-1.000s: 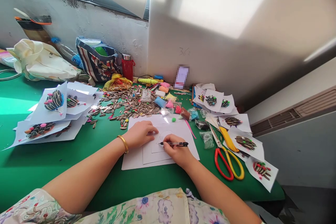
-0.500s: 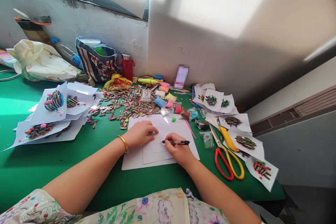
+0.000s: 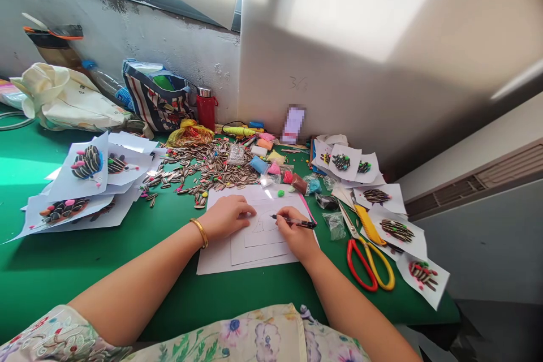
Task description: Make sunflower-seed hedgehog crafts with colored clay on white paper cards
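Note:
My right hand (image 3: 297, 235) is closed round a black pen (image 3: 294, 220) whose tip rests on a small white sheet (image 3: 265, 235) bearing a drawn outline. My left hand (image 3: 227, 216), with a gold bangle on the wrist, lies on the left part of the stacked white sheets (image 3: 216, 257), fingers curled and pressing them down. The sheets lie on the green table (image 3: 106, 260) straight in front of me.
A heap of sunflower seeds (image 3: 212, 167) lies behind the sheets, with coloured clay bits (image 3: 265, 161) beside it. Red and yellow scissors (image 3: 369, 263) and a yellow cutter (image 3: 367, 223) lie to the right. Papers with seed figures (image 3: 87, 175) sit left and right. Bags and a red flask (image 3: 206, 107) line the wall.
My right hand has slid the pen to the right and a little farther away across the small sheet. My left hand has stayed in place.

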Demonstrator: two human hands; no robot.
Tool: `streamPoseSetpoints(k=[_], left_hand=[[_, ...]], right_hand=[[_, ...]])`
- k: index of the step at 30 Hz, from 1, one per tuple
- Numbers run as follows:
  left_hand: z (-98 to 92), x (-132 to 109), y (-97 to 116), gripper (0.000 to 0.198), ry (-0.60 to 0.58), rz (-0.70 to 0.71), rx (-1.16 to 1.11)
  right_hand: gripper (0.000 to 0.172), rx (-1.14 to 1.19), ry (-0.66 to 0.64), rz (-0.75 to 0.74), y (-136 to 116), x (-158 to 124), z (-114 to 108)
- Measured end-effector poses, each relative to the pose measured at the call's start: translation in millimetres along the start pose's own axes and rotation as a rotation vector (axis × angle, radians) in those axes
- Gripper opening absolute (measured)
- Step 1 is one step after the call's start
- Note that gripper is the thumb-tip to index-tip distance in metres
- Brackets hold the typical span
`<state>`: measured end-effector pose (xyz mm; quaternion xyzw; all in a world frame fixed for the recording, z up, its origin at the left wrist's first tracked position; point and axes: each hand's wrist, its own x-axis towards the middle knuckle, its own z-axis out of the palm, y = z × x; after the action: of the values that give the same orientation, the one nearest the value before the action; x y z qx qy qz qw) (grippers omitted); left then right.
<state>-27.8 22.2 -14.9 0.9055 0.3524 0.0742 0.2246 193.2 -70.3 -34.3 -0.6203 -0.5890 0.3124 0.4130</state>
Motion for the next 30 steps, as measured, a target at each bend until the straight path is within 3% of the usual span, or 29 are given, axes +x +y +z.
streamPoseSetpoints(k=[10,17,30], left_hand=[[-1.7,0,1,0.027,0.001,-0.011,0.010],[-1.6,0,0,0.027,0.000,-0.007,0.008],[0.1,0,-2,0.028,0.003,0.004,0.001]], right_hand=[[0.016,-0.045,-0.082,-0.077,-7,1,10],[0.012,-0.044,-0.021,-0.026,-5,-1,5],[0.011,-0.081,-0.030,0.038,-1,-9,1]])
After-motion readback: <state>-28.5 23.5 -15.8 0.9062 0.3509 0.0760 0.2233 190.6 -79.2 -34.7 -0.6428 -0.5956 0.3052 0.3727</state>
